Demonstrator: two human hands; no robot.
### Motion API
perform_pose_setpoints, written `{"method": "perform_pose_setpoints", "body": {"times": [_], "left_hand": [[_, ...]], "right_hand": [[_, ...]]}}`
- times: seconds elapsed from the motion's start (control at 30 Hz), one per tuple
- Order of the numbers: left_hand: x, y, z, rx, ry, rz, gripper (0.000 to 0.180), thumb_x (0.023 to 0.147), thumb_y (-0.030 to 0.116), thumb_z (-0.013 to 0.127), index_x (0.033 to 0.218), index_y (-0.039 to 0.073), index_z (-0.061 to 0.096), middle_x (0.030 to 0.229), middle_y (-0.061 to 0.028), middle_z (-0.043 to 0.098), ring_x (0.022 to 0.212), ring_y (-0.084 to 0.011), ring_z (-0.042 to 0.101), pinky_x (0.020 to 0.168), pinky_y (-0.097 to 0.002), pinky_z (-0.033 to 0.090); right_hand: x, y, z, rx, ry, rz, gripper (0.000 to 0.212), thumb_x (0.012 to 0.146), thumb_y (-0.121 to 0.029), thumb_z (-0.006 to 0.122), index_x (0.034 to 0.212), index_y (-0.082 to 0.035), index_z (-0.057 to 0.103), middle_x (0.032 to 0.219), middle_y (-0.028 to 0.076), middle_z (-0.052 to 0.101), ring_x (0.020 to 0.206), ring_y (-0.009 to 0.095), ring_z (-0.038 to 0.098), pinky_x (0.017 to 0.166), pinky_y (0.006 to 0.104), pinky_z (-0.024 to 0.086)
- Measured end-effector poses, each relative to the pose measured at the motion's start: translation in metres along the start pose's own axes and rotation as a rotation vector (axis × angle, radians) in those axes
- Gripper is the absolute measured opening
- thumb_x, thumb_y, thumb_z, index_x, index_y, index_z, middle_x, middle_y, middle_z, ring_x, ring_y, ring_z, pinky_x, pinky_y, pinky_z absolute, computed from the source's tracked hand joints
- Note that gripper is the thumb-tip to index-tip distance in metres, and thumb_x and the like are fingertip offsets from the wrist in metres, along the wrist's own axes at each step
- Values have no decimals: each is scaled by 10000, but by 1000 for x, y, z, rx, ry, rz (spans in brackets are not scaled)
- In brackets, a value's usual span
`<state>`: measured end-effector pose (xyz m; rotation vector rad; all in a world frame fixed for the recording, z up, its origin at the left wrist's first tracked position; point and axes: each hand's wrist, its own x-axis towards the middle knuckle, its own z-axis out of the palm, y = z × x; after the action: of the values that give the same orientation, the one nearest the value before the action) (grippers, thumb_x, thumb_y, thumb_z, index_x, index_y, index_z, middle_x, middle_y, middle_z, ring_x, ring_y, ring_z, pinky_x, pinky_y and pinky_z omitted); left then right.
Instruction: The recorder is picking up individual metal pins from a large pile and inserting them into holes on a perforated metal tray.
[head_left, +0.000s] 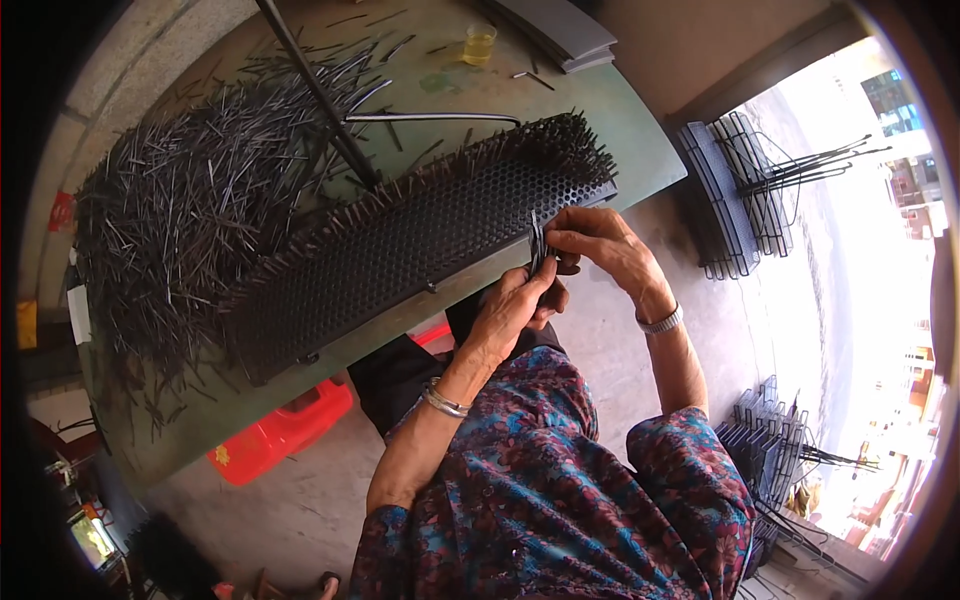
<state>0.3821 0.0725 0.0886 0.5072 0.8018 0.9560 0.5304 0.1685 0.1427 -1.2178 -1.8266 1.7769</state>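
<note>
My left hand [518,305] is closed around a small bundle of dark thin strips [537,248], which stick up past its fingers. My right hand [603,243] pinches at the upper part of this bundle with thumb and fingertips; whether one strip is apart from the others is too small to tell. Both hands are just off the near edge of a long black board full of holes [420,225]. Short dark strips stand upright along the board's far edge and thickly at its right end [575,145]. Its middle shows bare holes.
A large heap of loose dark strips [190,200] covers the table's left side. A metal pole [320,95] slants down behind the board. A cup of yellow liquid [479,45] and grey sheets [560,30] are at the back. A red plastic stool [285,430] and wire racks [735,195] stand around the table.
</note>
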Motion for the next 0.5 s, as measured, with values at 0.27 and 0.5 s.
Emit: {"method": "perform_pose_setpoints", "body": {"times": [0.27, 0.5], "left_hand": [[2, 1, 5, 144, 172, -28, 449, 1001, 479, 449, 1058, 67, 619, 675, 1, 595, 541, -32, 435, 458, -178, 303], [5, -2, 0, 257, 105, 4, 445, 1008, 466, 435, 1016, 65, 628, 655, 2, 591, 512, -30, 417, 443, -188, 304]], "right_hand": [[-1, 1, -2, 50, 40, -24, 177, 908, -166, 647, 873, 7, 648, 726, 11, 624, 690, 76, 583, 643, 239, 475], [1, 9, -5, 34, 36, -29, 186, 914, -178, 665, 877, 4, 649, 741, 16, 639, 681, 83, 602, 633, 237, 490]]}}
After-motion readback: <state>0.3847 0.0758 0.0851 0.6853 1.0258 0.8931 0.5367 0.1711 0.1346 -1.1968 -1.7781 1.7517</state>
